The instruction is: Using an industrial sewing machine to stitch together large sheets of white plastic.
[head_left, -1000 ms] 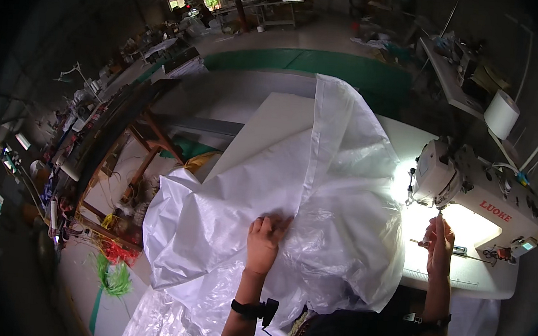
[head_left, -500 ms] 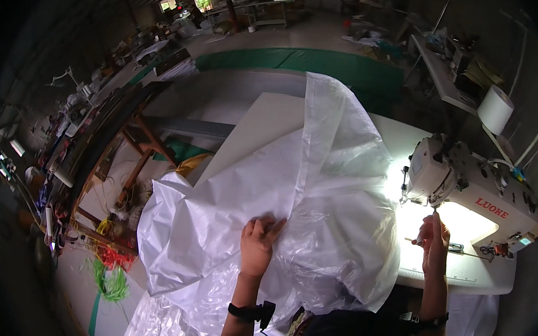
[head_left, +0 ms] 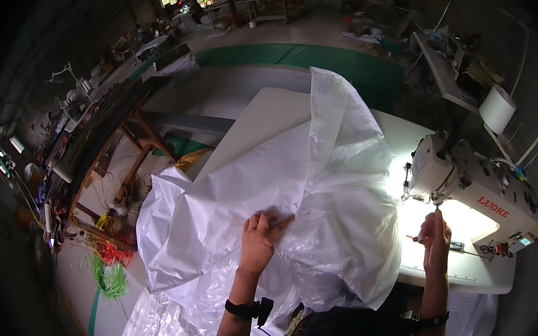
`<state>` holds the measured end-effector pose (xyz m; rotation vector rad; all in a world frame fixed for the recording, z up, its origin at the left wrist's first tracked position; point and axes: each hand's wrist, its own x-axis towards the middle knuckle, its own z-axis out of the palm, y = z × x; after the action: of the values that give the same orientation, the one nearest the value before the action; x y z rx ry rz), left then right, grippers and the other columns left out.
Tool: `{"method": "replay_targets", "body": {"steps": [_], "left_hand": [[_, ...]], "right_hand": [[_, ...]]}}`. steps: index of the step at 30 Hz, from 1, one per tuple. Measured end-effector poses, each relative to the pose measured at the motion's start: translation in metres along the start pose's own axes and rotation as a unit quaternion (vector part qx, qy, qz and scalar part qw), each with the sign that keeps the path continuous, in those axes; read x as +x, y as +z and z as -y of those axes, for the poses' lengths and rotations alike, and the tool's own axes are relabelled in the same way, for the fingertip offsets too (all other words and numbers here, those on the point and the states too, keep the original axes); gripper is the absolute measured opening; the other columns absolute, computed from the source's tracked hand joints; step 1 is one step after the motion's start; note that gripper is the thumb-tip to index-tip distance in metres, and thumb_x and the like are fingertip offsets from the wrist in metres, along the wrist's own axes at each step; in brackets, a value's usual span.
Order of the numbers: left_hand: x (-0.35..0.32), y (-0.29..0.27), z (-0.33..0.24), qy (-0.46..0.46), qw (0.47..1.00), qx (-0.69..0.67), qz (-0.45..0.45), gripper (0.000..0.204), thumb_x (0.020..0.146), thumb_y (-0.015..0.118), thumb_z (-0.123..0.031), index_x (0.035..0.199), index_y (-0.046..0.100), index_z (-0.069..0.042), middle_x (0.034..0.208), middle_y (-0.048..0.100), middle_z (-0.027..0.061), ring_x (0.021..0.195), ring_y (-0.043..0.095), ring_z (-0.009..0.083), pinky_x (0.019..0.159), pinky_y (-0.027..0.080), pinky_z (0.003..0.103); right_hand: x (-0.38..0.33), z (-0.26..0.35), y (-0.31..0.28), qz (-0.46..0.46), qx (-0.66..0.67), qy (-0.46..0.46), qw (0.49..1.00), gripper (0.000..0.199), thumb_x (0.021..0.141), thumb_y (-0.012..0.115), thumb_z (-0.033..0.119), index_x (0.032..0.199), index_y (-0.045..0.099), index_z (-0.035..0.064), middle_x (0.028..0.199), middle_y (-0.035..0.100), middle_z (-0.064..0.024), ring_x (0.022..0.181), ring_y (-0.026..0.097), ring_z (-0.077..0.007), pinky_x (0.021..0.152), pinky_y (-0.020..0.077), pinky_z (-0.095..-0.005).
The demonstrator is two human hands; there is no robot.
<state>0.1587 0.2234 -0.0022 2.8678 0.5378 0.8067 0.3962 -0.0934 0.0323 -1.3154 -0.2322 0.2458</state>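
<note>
A large, glossy white plastic sheet [head_left: 242, 185] is draped over the table in loose folds, with a seam running up its middle. My left hand [head_left: 258, 240] is on the sheet, its fingers curled into the material and its thumb reaching toward the seam. At the right stands a white sewing machine [head_left: 476, 190], its lamp lighting the needle area. My right hand [head_left: 435, 238] is raised in front of the machine head, fingers closed and one pointing up at a thin dark part under it. What those fingers hold, if anything, is too small to make out.
A white thread cone [head_left: 497, 109] stands behind the machine. On the machine table lies a small dark metal tool [head_left: 457, 246]. Wooden framing [head_left: 148, 139] is at the left, with green strands [head_left: 108, 280] below it. A green covering [head_left: 303, 57] stretches across the floor beyond.
My left hand has shifted slightly, its thumb now spread further toward the seam. The sheet's upper peak sits slightly higher and to the right. My right hand stays at the machine.
</note>
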Motion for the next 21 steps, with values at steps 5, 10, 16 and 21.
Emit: {"method": "replay_targets", "body": {"steps": [5,10,16,21], "left_hand": [[-0.006,0.010,0.003,0.016,0.999,-0.028,0.000,0.046,0.081,0.052,-0.008,0.120,0.067,-0.025,0.115,0.058,0.0035,0.107,0.053,0.0284,0.093,0.042,0.040],[-0.012,-0.004,-0.003,0.008,0.999,-0.028,-0.020,0.045,0.079,0.051,0.004,0.119,0.065,-0.012,0.119,0.061,0.0083,0.114,0.052,0.0302,0.097,0.040,0.042],[-0.050,-0.030,-0.027,-0.014,0.999,-0.036,-0.027,0.051,0.080,0.059,0.001,0.130,0.054,-0.007,0.127,0.055,0.0170,0.119,0.050,0.0370,0.103,0.037,0.047],[-0.040,-0.007,0.047,-0.087,0.996,0.010,-0.022,0.055,0.091,0.061,-0.021,0.138,0.042,0.000,0.134,0.050,0.0245,0.123,0.046,0.0449,0.105,0.035,0.047]], "right_hand": [[-0.003,0.005,-0.007,-0.009,-0.027,0.012,1.000,0.035,0.099,0.050,0.042,0.093,0.058,0.0093,0.060,0.050,0.0020,0.048,0.047,-0.0060,0.049,0.0495,-0.0244],[-0.047,-0.001,-0.021,0.074,-0.118,0.006,0.990,0.040,0.100,0.047,0.038,0.095,0.061,0.0002,0.070,0.057,-0.0045,0.064,0.056,-0.0119,0.055,0.0495,-0.0259],[-0.139,-0.072,-0.069,0.196,-0.222,0.130,0.946,0.029,0.096,0.056,0.023,0.107,0.061,-0.0035,0.094,0.065,-0.0109,0.087,0.063,-0.0160,0.078,0.0500,-0.0283],[-0.160,-0.071,-0.021,0.382,-0.144,0.194,0.892,0.036,0.089,0.064,0.014,0.122,0.058,0.0001,0.113,0.064,-0.0121,0.106,0.058,-0.0178,0.093,0.0470,-0.0333]]}}
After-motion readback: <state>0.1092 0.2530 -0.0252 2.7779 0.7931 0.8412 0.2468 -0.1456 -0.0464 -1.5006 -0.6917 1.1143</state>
